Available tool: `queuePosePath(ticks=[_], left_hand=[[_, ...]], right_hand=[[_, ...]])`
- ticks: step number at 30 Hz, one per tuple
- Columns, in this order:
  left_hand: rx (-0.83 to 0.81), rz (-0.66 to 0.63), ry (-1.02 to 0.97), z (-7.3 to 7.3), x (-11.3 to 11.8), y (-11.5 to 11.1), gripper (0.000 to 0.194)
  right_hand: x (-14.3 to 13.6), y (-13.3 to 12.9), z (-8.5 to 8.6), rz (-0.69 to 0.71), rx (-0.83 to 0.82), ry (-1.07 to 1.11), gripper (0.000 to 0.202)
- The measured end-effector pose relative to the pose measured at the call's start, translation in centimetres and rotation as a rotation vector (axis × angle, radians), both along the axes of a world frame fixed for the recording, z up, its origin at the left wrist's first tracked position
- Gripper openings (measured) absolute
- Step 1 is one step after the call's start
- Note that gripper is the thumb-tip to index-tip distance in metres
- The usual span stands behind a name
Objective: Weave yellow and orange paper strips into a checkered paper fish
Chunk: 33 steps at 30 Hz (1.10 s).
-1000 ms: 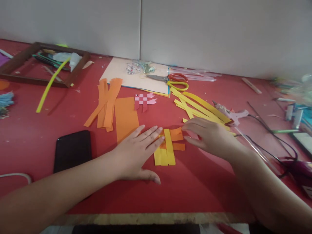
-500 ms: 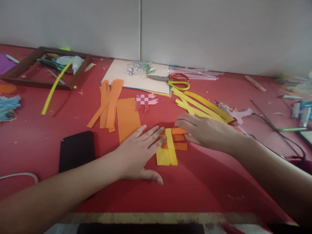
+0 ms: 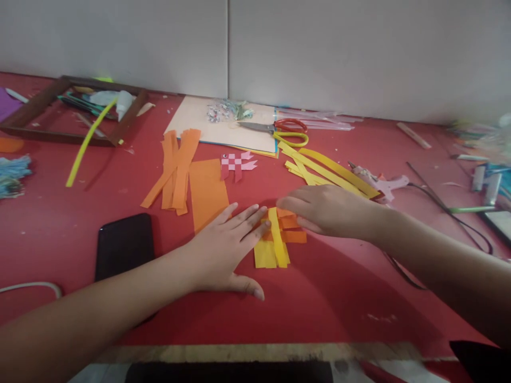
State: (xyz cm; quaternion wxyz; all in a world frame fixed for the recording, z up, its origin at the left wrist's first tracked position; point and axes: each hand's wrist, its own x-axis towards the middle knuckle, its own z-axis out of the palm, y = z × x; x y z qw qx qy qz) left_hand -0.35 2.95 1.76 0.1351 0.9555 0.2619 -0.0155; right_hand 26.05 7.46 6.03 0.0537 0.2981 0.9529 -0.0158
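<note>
My left hand (image 3: 227, 252) lies flat with its fingers spread. Its fingertips press on the left part of a small weave of yellow paper strips (image 3: 264, 254) and orange paper strips (image 3: 294, 237). One yellow strip (image 3: 278, 239) runs down across the orange ones. From the right, my right hand (image 3: 325, 208) reaches over the weave's upper right corner, fingers bent and closed around the end of the top orange strip. Its fingertips are partly hidden. Behind my left hand is an orange paper sheet (image 3: 208, 189). A pink checked paper fish (image 3: 236, 162) lies just beyond.
Loose orange strips (image 3: 181, 170) and more yellow strips (image 3: 325, 170) lie farther back. Scissors (image 3: 279, 129) rest on pale sheets (image 3: 186, 119). At right is a pink glue gun (image 3: 383, 185) with a cord. A black phone (image 3: 124, 244) and wooden frame (image 3: 38, 109) are at left.
My right hand has moved slightly left, closer to the yellow strip, and covers more of the top orange strip. My left hand stays flat on the weave.
</note>
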Motion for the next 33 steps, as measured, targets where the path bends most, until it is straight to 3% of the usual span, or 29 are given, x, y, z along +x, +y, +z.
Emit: queuePosePath(ticks=[7,11,14,19,23,33], left_hand=[[0.015,0.001,-0.031,-0.2,-0.1,0.0,0.105],[0.008,0.003,-0.019,-0.3,-0.1,0.0,0.106],[-0.009,0.006,-0.003,-0.3,0.0,0.0,0.11],[-0.016,0.01,0.004,-0.3,0.2,0.0,0.111],[0.005,0.017,-0.01,-0.5,0.2,-0.1,0.106],[0.101,0.084,-0.012,-1.0,0.5,-0.8,0.096]], right_hand=[[-1.0,-0.8,-0.8,-0.468,-0.297,0.394,0.039],[-1.0,-1.1,-1.9,-0.681,-0.325,0.524,0.038],[-0.9,-1.4,-2.6,-0.714,-0.309,0.541,0.035],[-1.0,-1.7,-2.2,-0.633,-0.282,0.421,0.006],[-0.7,-1.5,-1.5,-0.519,-0.316,0.321,0.02],[-0.7,-1.6,-1.3,-0.603,-0.399,0.221,0.016]])
